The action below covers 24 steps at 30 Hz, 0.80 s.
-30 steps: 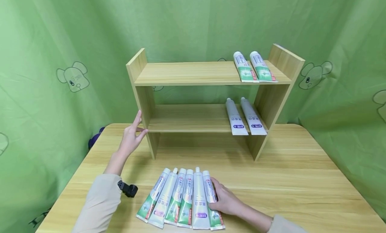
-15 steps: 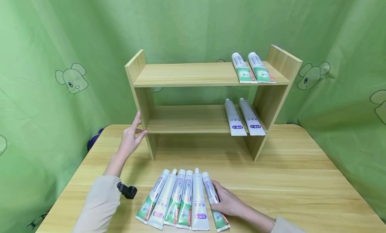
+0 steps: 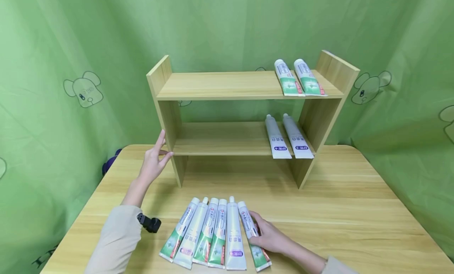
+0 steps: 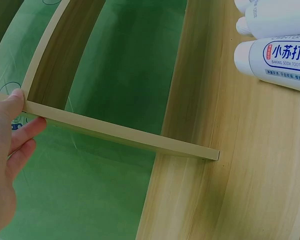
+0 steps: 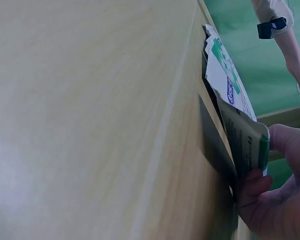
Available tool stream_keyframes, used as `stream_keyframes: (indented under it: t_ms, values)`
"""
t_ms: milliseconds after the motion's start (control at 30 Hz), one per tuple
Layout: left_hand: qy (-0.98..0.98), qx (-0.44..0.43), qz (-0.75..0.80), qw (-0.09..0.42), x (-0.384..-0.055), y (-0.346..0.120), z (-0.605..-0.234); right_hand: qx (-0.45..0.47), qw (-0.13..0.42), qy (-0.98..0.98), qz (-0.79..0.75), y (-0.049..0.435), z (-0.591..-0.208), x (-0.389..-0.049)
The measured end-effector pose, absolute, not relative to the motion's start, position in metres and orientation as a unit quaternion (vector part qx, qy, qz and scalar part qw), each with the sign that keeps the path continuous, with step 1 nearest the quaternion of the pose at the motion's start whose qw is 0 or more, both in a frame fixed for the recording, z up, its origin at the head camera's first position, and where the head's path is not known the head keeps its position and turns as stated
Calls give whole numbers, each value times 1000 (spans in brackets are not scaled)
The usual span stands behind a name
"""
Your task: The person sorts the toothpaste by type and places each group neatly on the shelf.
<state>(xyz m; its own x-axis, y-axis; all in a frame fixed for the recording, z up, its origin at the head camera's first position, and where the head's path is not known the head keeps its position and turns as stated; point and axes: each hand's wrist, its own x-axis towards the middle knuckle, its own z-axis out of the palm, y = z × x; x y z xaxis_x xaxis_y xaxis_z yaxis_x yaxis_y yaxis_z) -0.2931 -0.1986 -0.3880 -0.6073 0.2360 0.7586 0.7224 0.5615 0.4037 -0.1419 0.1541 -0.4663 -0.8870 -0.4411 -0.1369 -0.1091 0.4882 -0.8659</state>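
Note:
My right hand (image 3: 271, 235) grips the rightmost toothpaste tube (image 3: 254, 236), white and green, by its edges. In the right wrist view, this tube (image 5: 242, 137) is tilted, one edge raised off the table between thumb and fingers. A row of several other tubes lies to its left, the nearest a white toothpaste tube (image 3: 234, 234) with a purple label. My left hand (image 3: 153, 163) pinches the left side panel of the wooden shelf (image 3: 227, 97). The left wrist view has the thumb on one face of that panel (image 4: 120, 131) and fingers on the other.
Two green-and-white tubes (image 3: 289, 77) lie at the right of the top shelf board. Two white tubes (image 3: 278, 137) lie below them on the middle board. Behind the wooden table (image 3: 354, 211) hangs a green curtain (image 3: 227, 29).
The lower end of the gripped tube has swung right, away from the white tube beside it, along with my right hand. My left hand keeps its place on the shelf.

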Motion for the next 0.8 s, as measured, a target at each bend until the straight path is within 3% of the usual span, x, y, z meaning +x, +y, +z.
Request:
stream_keyframes:
  t_ms: [400,800]
  values:
    - [-815,-297,-360,344,-295,-198,-384,-145,130,851,-488,160,-456,-147]
    - [-817,-295,-360,340,-293,-198,-387,-150,101,835,-520,172,-419,-158]
